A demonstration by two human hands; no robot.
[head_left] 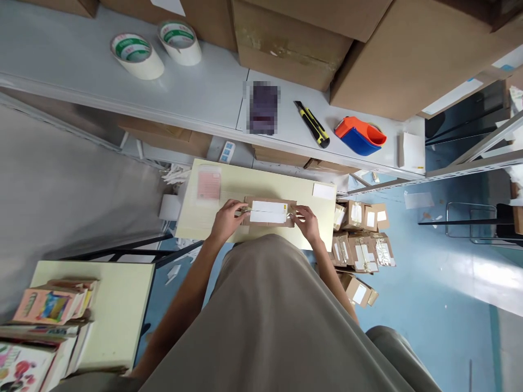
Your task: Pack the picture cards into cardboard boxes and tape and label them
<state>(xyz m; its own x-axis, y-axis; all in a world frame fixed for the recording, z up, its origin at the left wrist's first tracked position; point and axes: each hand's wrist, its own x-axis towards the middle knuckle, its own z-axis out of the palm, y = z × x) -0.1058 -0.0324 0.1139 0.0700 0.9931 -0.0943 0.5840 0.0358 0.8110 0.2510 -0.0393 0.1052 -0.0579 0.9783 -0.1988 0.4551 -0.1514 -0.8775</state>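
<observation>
A flat brown cardboard parcel (268, 212) with a white label on top lies on a small pale table (241, 188) right below me. My left hand (227, 219) grips the parcel's left end, fingers curled on its edge. My right hand (306, 222) holds the right end, fingers pinched on the edge. A pink slip (208, 184) lies at the table's left, a white slip (323, 191) at its far right corner.
A grey shelf (81, 71) beyond holds two tape rolls (137, 54), a yellow-black utility knife (312, 124), an orange-blue tape dispenser (359, 135) and large cartons (286, 43). Several labelled parcels (362, 239) lie on the blue floor to the right. Books (44, 310) are stacked on a table at left.
</observation>
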